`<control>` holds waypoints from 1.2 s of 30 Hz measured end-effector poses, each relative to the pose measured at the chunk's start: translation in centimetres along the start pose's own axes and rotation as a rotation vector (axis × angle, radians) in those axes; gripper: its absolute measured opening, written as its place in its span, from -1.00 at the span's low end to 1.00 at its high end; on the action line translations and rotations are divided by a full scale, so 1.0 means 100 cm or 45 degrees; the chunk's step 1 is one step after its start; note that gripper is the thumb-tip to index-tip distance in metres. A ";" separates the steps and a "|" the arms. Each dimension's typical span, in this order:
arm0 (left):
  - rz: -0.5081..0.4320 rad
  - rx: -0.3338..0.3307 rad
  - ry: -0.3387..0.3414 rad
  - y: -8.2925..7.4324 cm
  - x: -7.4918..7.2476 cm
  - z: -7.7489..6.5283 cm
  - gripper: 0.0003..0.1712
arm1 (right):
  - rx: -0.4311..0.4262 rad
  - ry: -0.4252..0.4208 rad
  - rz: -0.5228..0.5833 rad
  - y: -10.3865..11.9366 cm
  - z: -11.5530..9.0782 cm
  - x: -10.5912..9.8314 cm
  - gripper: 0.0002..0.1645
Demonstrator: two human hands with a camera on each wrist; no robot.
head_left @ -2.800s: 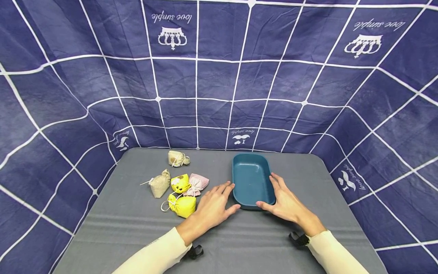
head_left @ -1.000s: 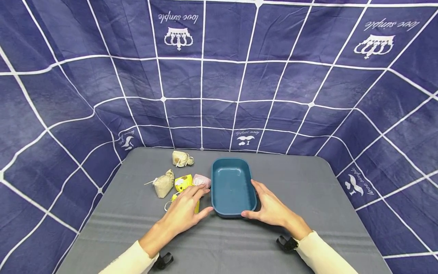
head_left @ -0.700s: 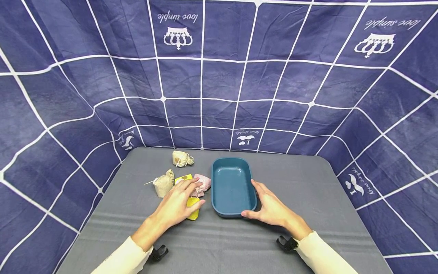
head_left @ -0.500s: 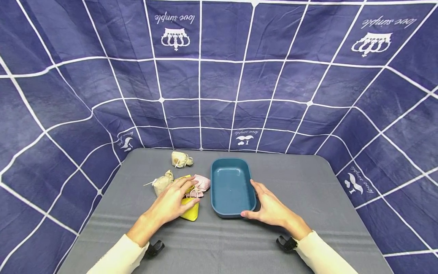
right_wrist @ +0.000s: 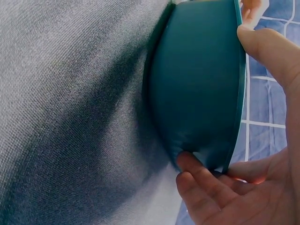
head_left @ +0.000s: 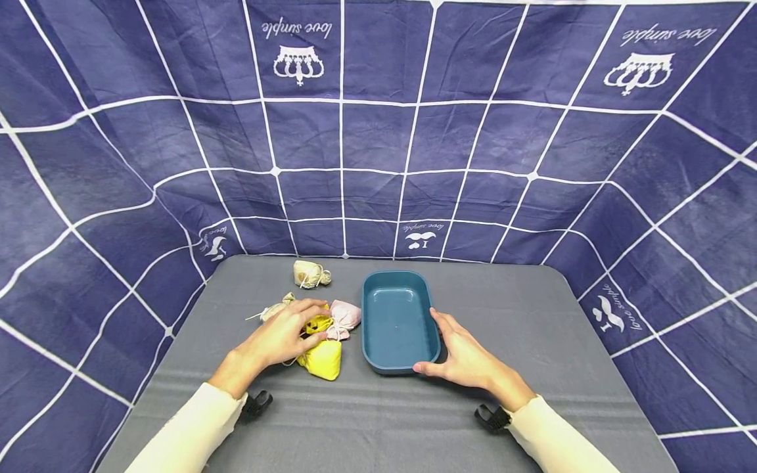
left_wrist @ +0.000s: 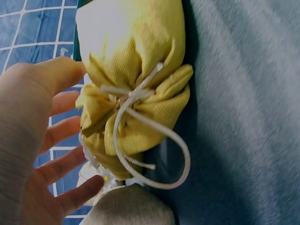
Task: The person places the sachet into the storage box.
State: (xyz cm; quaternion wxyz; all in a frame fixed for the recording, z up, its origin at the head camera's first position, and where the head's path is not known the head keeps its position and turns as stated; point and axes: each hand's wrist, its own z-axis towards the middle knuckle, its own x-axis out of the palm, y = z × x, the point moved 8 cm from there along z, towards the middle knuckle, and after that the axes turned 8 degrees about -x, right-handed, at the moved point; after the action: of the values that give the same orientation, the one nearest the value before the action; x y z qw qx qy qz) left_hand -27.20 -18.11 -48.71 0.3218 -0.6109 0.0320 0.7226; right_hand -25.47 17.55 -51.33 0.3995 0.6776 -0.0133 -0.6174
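A teal plastic box (head_left: 396,322) stands on the cloth-covered table. My right hand (head_left: 464,358) holds its near right corner, thumb on the near rim and fingers against the right wall (right_wrist: 197,84). Left of the box, my left hand (head_left: 275,335) hovers among small drawstring pouches with fingers spread. Its fingertips are by a patterned yellow pouch (head_left: 319,324); contact there I cannot tell. A plain yellow pouch (head_left: 322,361) with a white cord lies beside its thumb, a pink pouch (head_left: 345,318) past its fingertips. A tan pouch (head_left: 278,307) is partly hidden behind the hand.
One cream pouch (head_left: 310,274) lies farther back on the grey table cloth (head_left: 503,295). Blue curtains (head_left: 378,144) with white grid lines hang behind the table and at both sides. Black straps (head_left: 492,417) sit at both wrists.
The box has slid left toward the pouches, the right hand staying at its corner. My left hand has left the box's side and moved left over the pouches, uncovering the plain yellow one.
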 end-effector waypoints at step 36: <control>0.085 0.130 0.232 0.017 0.000 0.023 0.07 | -0.010 -0.012 0.004 0.000 0.000 0.001 0.62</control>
State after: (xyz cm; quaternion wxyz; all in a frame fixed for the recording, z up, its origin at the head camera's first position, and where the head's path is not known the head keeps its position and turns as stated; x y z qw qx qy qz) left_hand -30.03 -18.48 -48.77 0.3240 -0.6554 0.1182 0.6719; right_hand -25.47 17.53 -51.42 0.4032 0.6730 -0.0138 -0.6200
